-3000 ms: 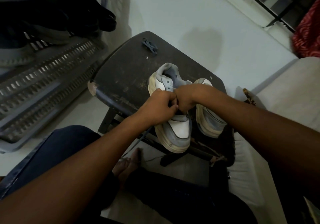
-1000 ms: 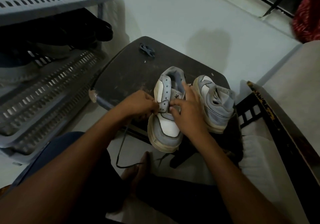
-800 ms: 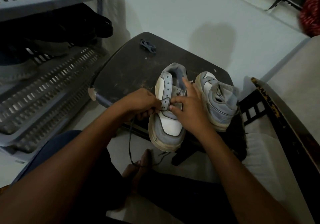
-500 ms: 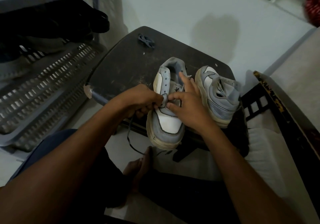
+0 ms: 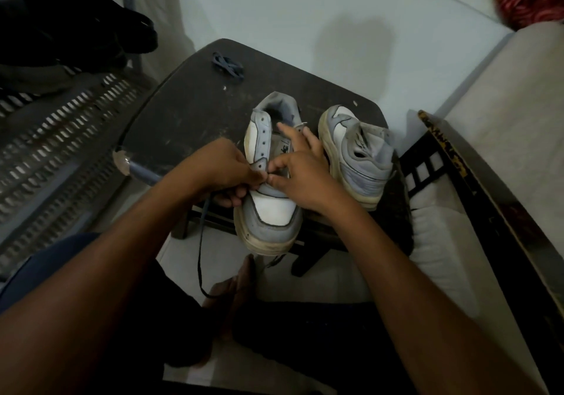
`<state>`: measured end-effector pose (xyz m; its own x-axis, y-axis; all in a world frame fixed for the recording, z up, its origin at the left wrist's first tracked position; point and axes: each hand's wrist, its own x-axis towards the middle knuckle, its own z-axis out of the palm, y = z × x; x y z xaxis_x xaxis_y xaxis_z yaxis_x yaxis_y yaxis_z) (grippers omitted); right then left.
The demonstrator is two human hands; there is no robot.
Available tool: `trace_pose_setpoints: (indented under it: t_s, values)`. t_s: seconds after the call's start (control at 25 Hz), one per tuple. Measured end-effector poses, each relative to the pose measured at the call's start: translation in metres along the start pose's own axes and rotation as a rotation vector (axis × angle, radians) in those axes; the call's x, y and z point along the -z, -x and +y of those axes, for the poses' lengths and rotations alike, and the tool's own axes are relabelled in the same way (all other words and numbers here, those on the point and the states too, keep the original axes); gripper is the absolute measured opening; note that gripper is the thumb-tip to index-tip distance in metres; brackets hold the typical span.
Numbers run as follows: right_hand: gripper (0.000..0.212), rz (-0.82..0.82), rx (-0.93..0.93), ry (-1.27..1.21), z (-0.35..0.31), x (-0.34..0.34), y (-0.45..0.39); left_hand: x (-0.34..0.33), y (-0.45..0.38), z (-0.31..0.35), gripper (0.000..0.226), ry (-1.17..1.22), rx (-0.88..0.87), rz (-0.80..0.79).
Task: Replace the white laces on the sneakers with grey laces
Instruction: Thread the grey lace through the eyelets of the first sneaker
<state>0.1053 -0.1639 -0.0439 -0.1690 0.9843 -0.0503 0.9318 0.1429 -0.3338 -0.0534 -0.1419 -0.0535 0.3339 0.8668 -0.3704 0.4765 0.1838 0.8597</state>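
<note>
Sneakers: the near sneaker (image 5: 268,208) is sitting on the dark stool (image 5: 183,114), toe poking over the front edge toward you, the other sneaker (image 5: 357,156) lying just beside it on your right, toe pointing away. Your left hand (image 5: 219,170) is curling its fingers at the lowest eyelet of the near sneaker's left flap, pinching the grey lace (image 5: 200,251) there; that lace is hanging down from under the hand toward the floor, looping near your bare foot (image 5: 229,297). Your right hand (image 5: 300,178) is resting on the tongue area, thumb and forefinger pinching together right at the same eyelet against the left fingertips, other fingers stretching out toward the collar; what exactly is sitting between those two fingertips is too small to tell, likely the lace tip. No lace is showing in the upper eyelets of the near sneaker. A second bundled grey lace (image 5: 227,65) is lying at the far side of the stool, well apart from both shoes. A slatted shoe rack (image 5: 61,126) is standing to your left.
</note>
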Motion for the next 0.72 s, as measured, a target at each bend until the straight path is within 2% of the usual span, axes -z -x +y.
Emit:
trace_pose_setpoints:
  t_s: [0.12,0.24,0.44,0.52,0.64,0.72]
  values:
    - [0.01,-0.068,-0.031,0.003,-0.002,0.005,-0.001,0.003,0.002,0.0,0.036,-0.068,-0.068,-0.012]
    - [0.009,-0.109,-0.046,-0.012,-0.005,0.008,-0.002,0.007,0.005,0.0,0.034,-0.055,-0.056,-0.056]
    - [0.004,-0.141,-0.044,0.03,-0.007,0.01,-0.002,-0.001,0.002,0.0,0.034,-0.148,-0.087,0.067]
    - [0.003,-0.108,-0.039,0.066,-0.008,0.01,-0.003,-0.004,0.001,-0.003,0.049,-0.159,-0.089,0.089]
    - [0.029,0.049,-0.024,0.089,0.0,0.002,-0.004,-0.013,-0.008,-0.01,0.084,-0.264,-0.094,0.254]
    - [0.018,0.16,-0.008,0.063,0.002,-0.006,-0.001,-0.016,-0.016,-0.012,0.092,-0.302,-0.119,0.373]
